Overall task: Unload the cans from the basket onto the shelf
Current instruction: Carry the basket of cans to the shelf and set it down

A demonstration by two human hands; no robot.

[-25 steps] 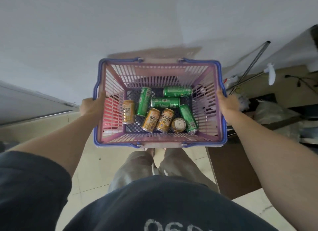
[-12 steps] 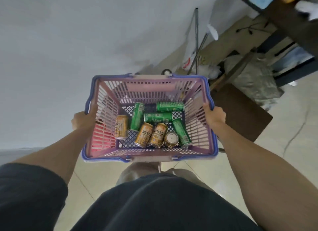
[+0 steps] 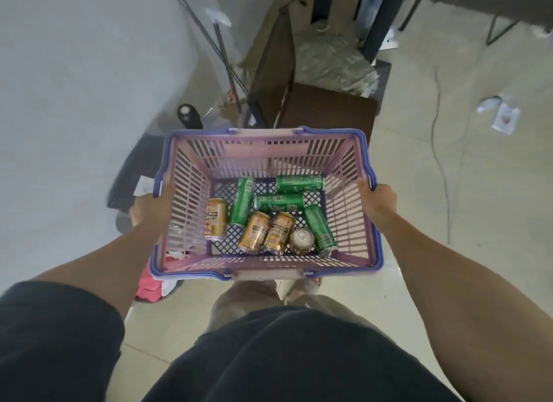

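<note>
I carry a pink basket (image 3: pixel 266 150) with a purple rim in front of my waist. My left hand (image 3: pixel 149 210) grips its left rim and my right hand (image 3: pixel 378 201) grips its right rim. On the basket floor lie several green cans (image 3: pixel 243 200) and several gold cans (image 3: pixel 215 219). One gold can (image 3: pixel 302 239) stands upright near the front right. No shelf is in view.
A grey wall (image 3: pixel 74 87) fills the left. Ahead stand a dark brown board (image 3: pixel 326 108), metal rods (image 3: pixel 221 51), a black bottle (image 3: pixel 188 116) and a heap of plastic bags (image 3: pixel 335 60). A cable (image 3: pixel 440 150) runs over the tiled floor at right. A red item (image 3: pixel 148 288) lies below the basket.
I have turned to the right with the basket; the wall has slid left and the floor, board and clutter have come into view. Both hands keep their grip. The cans have hardly shifted.
</note>
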